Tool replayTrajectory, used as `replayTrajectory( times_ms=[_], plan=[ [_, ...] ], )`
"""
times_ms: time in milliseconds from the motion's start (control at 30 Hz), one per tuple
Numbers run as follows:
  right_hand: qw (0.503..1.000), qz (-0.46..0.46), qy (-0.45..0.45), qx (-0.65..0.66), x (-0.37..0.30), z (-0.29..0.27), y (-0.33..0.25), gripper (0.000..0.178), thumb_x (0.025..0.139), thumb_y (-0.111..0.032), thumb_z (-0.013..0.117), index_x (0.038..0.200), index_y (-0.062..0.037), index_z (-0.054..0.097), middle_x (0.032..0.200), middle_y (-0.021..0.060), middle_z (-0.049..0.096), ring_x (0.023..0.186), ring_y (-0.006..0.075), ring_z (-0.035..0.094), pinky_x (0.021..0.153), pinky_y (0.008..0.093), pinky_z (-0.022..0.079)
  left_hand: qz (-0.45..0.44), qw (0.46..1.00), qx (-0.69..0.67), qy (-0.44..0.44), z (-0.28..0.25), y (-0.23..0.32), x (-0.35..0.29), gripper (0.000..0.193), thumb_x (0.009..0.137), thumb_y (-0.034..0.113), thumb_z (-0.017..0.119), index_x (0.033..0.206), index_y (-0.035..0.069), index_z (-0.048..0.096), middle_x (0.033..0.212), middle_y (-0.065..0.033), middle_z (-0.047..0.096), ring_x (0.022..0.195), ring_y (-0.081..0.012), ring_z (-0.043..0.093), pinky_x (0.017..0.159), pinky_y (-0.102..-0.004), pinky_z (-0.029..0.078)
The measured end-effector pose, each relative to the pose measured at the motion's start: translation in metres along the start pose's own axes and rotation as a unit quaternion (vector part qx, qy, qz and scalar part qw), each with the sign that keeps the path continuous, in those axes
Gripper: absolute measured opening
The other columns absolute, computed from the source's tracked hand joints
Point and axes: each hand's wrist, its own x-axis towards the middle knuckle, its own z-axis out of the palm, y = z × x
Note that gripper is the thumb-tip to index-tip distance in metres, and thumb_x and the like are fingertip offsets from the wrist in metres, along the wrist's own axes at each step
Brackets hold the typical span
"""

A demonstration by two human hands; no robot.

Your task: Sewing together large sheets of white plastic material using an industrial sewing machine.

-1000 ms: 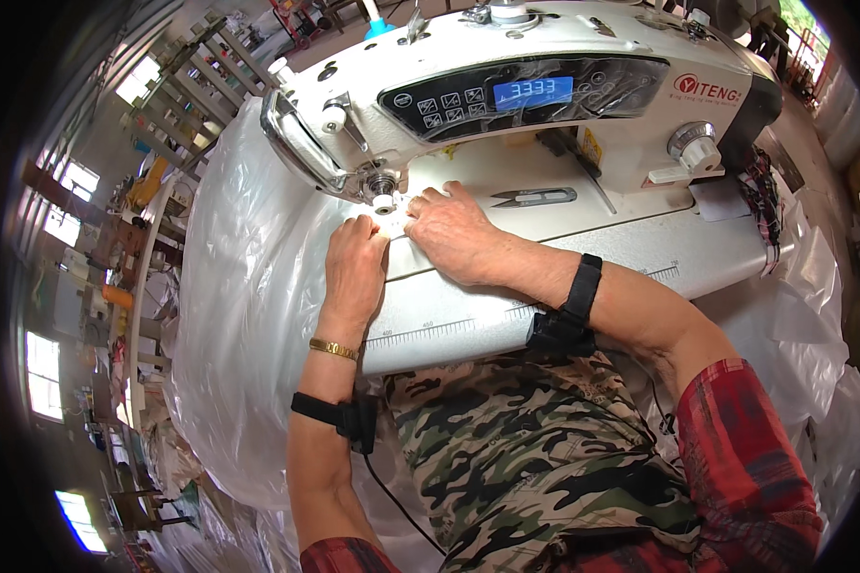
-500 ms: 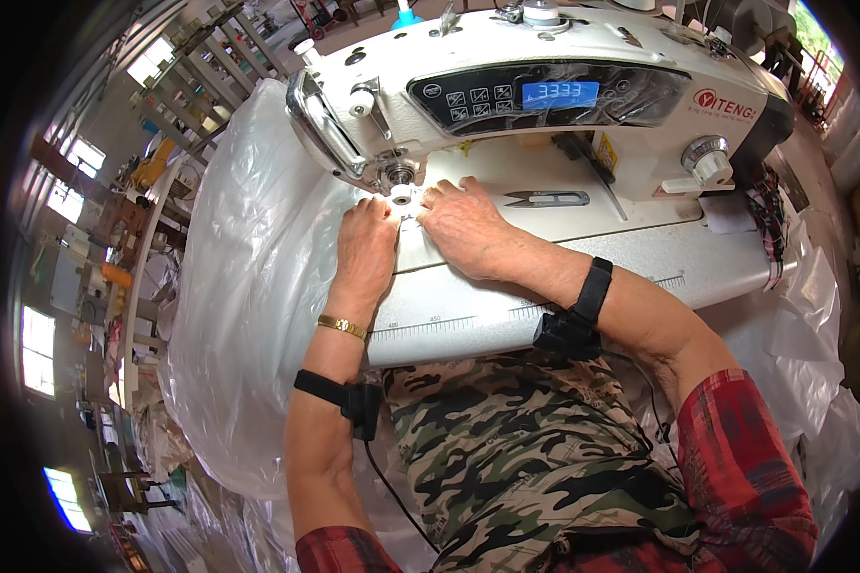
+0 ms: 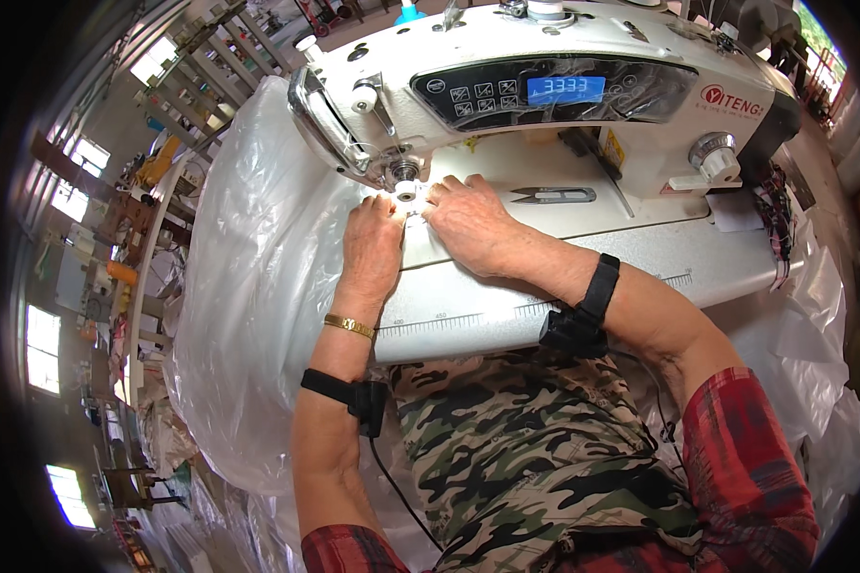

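A white sewing machine [image 3: 640, 86] stands before me, its head at the left end. Below its needle area [image 3: 406, 181], under a bright work light, both my hands meet. My left hand [image 3: 371, 239] is on the left of the presser foot, fingers curled down and closed. Close on the other side, my right hand [image 3: 468, 224] has its fingers bent and pinched near the foot. Whatever lies between the fingertips is small, pale and washed out by glare, so I cannot make it out. Thread snips [image 3: 554, 196] lie on the bed to the right of my right hand.
Clear plastic sheeting [image 3: 248, 315] drapes left of the machine, with more plastic [image 3: 803, 334] at the right. The silver table edge [image 3: 468, 329] carries a ruler scale. A lit display [image 3: 566, 90] and a handwheel knob [image 3: 713, 158] are on the machine. Shelving [image 3: 148, 277] stands far left.
The whole view has shifted slightly. Both hands stay beside the presser foot, with hardly any movement of the fingers. The snips lie in the same place.
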Motion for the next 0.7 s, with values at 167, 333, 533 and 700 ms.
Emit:
replayTrajectory(
  times_ms=[167, 333, 533, 700],
  plan=[
    [1.000, -0.001, -0.009, -0.004, 0.001, 0.001, 0.000, 0.015, 0.082, -0.006, 0.054, 0.091, -0.0033, 0.066, 0.099, 0.0102, 0.061, 0.102, 0.0268, 0.057, 0.084, 0.0436, 0.046, -0.002, 1.000, -0.004, -0.006, 0.000, 0.000, -0.001, 0.009, 0.079, 0.004, 0.066, 0.087, 0.002, 0.070, 0.096, -0.0109, 0.063, 0.093, -0.0287, 0.059, 0.084, -0.0394, 0.049],
    [1.000, -0.006, 0.007, 0.012, -0.001, 0.002, 0.002, 0.015, 0.082, -0.007, 0.054, 0.090, -0.0030, 0.066, 0.099, 0.0110, 0.061, 0.100, 0.0285, 0.057, 0.084, 0.0440, 0.046, 0.008, 0.999, -0.029, 0.026, 0.002, 0.002, -0.001, 0.008, 0.078, 0.002, 0.059, 0.082, 0.000, 0.065, 0.092, -0.0131, 0.059, 0.092, -0.0284, 0.058, 0.084, -0.0412, 0.047],
    [1.000, -0.006, 0.003, 0.029, -0.002, 0.000, 0.005, 0.013, 0.082, -0.007, 0.053, 0.087, -0.0025, 0.065, 0.099, 0.0134, 0.060, 0.101, 0.0298, 0.056, 0.085, 0.0449, 0.045, 0.004, 0.999, -0.035, 0.035, 0.007, 0.003, 0.001, 0.008, 0.078, 0.003, 0.058, 0.082, 0.001, 0.065, 0.091, -0.0122, 0.058, 0.090, -0.0276, 0.058, 0.082, -0.0408, 0.046],
    [1.000, 0.005, 0.016, 0.023, 0.000, 0.009, -0.001, 0.012, 0.081, -0.008, 0.054, 0.086, -0.0028, 0.064, 0.099, 0.0145, 0.059, 0.103, 0.0304, 0.056, 0.087, 0.0461, 0.045, -0.004, 0.998, -0.046, 0.052, 0.012, -0.005, -0.012, 0.007, 0.080, 0.008, 0.059, 0.082, 0.003, 0.064, 0.091, -0.0112, 0.058, 0.089, -0.0284, 0.057, 0.080, -0.0414, 0.046]
  ],
)
